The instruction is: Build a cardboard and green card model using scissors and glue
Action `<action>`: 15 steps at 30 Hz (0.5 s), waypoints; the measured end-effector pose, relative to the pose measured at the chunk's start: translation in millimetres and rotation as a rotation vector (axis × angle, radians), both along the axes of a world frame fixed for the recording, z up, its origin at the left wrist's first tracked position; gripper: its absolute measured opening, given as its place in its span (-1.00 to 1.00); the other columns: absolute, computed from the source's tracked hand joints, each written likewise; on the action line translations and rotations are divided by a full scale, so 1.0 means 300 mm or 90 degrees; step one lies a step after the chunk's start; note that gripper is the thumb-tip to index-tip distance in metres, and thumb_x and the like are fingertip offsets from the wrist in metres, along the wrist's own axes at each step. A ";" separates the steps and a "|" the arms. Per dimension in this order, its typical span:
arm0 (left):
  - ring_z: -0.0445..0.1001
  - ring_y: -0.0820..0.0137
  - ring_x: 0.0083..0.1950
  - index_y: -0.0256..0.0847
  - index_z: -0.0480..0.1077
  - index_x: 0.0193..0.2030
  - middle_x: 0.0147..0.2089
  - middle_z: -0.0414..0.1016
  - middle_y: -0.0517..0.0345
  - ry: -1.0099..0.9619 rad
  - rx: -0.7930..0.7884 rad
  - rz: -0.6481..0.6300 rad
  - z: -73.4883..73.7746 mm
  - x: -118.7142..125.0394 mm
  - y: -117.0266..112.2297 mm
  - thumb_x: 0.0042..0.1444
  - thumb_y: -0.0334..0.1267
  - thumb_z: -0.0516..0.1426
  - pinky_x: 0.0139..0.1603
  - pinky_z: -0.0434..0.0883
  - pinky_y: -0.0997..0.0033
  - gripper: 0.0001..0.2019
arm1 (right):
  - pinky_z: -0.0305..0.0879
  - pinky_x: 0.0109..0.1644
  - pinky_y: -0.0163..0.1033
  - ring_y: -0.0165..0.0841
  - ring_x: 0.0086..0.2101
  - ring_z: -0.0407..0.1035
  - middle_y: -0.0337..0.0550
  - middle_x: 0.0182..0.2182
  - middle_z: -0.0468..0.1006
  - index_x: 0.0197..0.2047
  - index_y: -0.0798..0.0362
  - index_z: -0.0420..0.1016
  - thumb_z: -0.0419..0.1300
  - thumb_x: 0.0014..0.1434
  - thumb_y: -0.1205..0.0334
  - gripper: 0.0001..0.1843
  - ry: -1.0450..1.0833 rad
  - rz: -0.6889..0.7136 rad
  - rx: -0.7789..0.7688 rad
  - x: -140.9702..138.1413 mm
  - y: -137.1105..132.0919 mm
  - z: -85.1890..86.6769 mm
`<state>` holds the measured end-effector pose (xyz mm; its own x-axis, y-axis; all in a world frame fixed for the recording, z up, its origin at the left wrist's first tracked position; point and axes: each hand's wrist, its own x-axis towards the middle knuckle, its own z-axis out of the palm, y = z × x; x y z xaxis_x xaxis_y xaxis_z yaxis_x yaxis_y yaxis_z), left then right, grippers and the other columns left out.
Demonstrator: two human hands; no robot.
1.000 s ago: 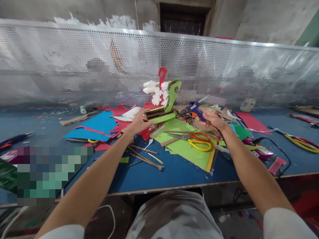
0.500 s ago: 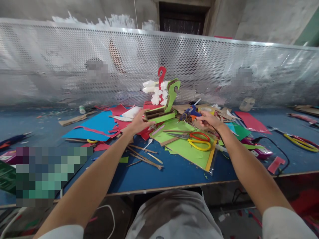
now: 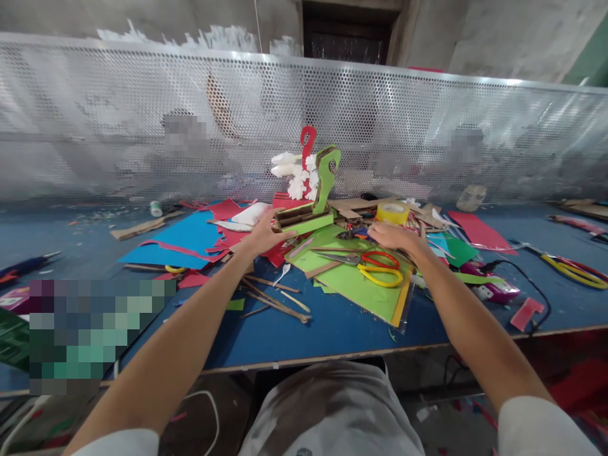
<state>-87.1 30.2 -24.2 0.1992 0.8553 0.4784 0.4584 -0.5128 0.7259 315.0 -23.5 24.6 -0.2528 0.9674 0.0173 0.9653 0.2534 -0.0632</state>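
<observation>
Lime-green swan-necked cardboard tray [image 3: 311, 223] seems light, crushable, best held where my half-closed left hand [image 3: 263, 237] clasps its neckless end, my right hand [image 3: 393, 235] hiding its grip.

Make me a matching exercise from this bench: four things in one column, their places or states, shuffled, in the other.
Column one:
1. Left hand
2. Orange-and-yellow scissors
3. Tape roll
4. Blue sheet

Column two:
A. Just beyond the right hand
B. Crossed by a pink strip
C. Holding the green cardboard piece
D. Lying on the green sheet

Pairs: 1-C; 2-D; 3-A; 4-B
</observation>
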 end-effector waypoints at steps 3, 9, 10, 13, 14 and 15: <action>0.55 -0.02 0.25 -0.19 0.31 0.38 0.28 0.51 -0.15 0.005 0.009 -0.005 -0.004 -0.004 0.004 -0.12 0.21 0.43 0.32 0.47 -0.03 -0.03 | 0.35 -0.11 -0.09 -0.02 -0.14 0.56 0.23 -0.08 0.67 -0.04 0.11 0.57 -0.01 0.49 -0.10 -0.51 -0.072 -0.025 -0.025 -0.027 -0.033 0.019; 0.53 -0.04 0.29 -0.18 0.31 0.37 0.26 0.53 -0.13 0.014 0.009 -0.004 0.002 -0.003 -0.002 -0.11 0.20 0.42 0.33 0.45 -0.06 -0.06 | 0.26 -0.15 -0.17 -0.11 -0.10 0.54 0.12 -0.02 0.66 0.03 0.08 0.56 0.15 0.45 0.04 -0.69 -0.060 0.133 0.114 -0.128 -0.089 0.052; 0.53 -0.05 0.28 -0.18 0.31 0.36 0.25 0.54 -0.13 0.013 0.007 -0.003 0.004 -0.002 -0.005 -0.11 0.20 0.42 0.33 0.46 -0.07 -0.06 | 0.25 -0.15 -0.19 -0.15 -0.12 0.54 0.08 -0.04 0.67 0.02 0.06 0.56 0.15 0.45 0.07 -0.72 -0.036 0.174 0.118 -0.152 -0.094 0.048; 0.53 -0.05 0.27 -0.19 0.32 0.36 0.25 0.53 -0.13 0.014 0.007 0.003 0.009 0.002 -0.009 -0.13 0.19 0.43 0.32 0.45 -0.08 -0.06 | 0.23 -0.15 -0.23 -0.20 -0.12 0.54 0.02 -0.02 0.68 0.10 0.02 0.57 0.19 0.44 0.17 -0.75 -0.015 0.269 0.072 -0.221 -0.105 0.023; 0.53 -0.05 0.27 -0.19 0.32 0.36 0.26 0.52 -0.13 0.015 0.006 0.005 0.009 0.003 -0.010 -0.14 0.19 0.43 0.32 0.46 -0.08 -0.05 | 0.23 -0.15 -0.23 -0.19 -0.11 0.55 0.02 0.01 0.67 0.11 0.00 0.57 0.19 0.44 0.20 -0.75 -0.019 0.285 0.059 -0.240 -0.108 0.013; 0.53 -0.05 0.27 -0.19 0.31 0.36 0.28 0.51 -0.14 0.015 0.004 0.007 0.009 0.003 -0.009 -0.14 0.19 0.43 0.31 0.47 -0.08 -0.05 | 0.23 -0.16 -0.24 -0.19 -0.10 0.55 0.02 0.04 0.66 0.13 -0.01 0.57 0.17 0.44 0.24 -0.74 -0.023 0.295 0.049 -0.254 -0.109 0.005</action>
<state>-86.1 27.4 -21.5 0.2012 0.8544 0.4792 0.4803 -0.5124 0.7119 238.7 -56.3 26.1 -0.6591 0.7490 0.0676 0.7510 0.6603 0.0049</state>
